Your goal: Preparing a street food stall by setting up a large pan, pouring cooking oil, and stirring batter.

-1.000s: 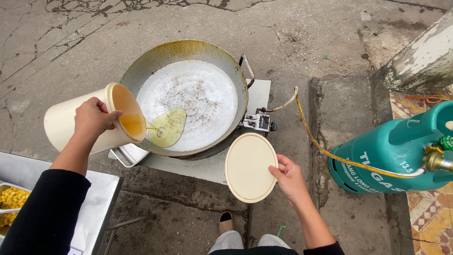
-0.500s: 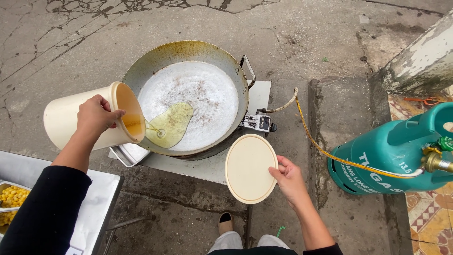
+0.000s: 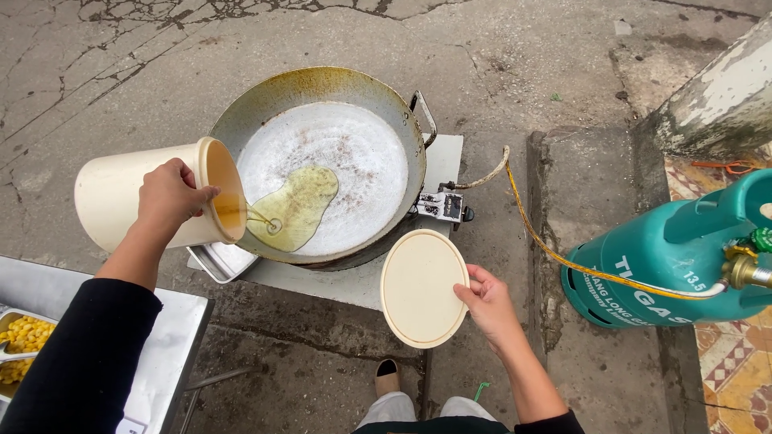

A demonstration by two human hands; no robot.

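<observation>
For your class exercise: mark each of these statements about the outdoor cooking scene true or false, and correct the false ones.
1. The left hand tilts a cream jug over the wok. True.
2. The right hand holds a metal ladle. False: it holds a round cream lid by its edge.
3. Yellowish liquid pools in the wok. True.
4. The gas cylinder is red. False: it is teal green.
5. A yellow hose runs from the cylinder towards the burner. True.
6. The wok is full of corn. False: the corn lies in a tray at the left.
</observation>
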